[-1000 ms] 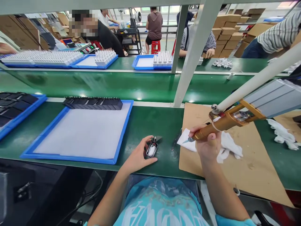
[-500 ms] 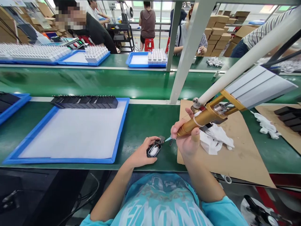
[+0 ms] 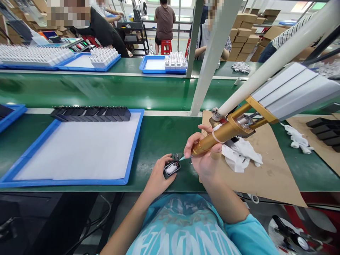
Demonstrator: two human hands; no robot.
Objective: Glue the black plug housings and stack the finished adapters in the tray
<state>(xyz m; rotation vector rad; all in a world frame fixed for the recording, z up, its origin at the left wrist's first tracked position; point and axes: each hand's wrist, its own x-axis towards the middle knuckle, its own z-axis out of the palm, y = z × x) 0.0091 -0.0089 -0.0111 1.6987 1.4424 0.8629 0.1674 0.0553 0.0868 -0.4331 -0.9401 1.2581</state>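
Between the thumb and fingers of my left hand (image 3: 159, 176) is a small black plastic housing (image 3: 172, 168), its open side facing up. A white part and some red wire show inside it, and a dark flap with prongs stands at its far edge. My right hand (image 3: 205, 152) is wrapped round a gold-coloured glue dispensing gun (image 3: 212, 140) that hangs from a white arm. The gun's pale blue nozzle (image 3: 183, 158) points left, its tip at the right edge of the housing. Whether the tip touches cannot be seen.
A blue-rimmed tray (image 3: 130, 156) with a row of black housings (image 3: 91, 114) lies to the left. Crumpled white cloth (image 3: 241, 156) rests on brown cardboard (image 3: 268, 177) at the right. A grey metal post (image 3: 205, 67) rises behind. Other people work across the green bench.
The nozzle tip has come to the housing's edge, the right hand and gun shifting slightly left. My left hand has turned the housing a little, so it lies more sideways.
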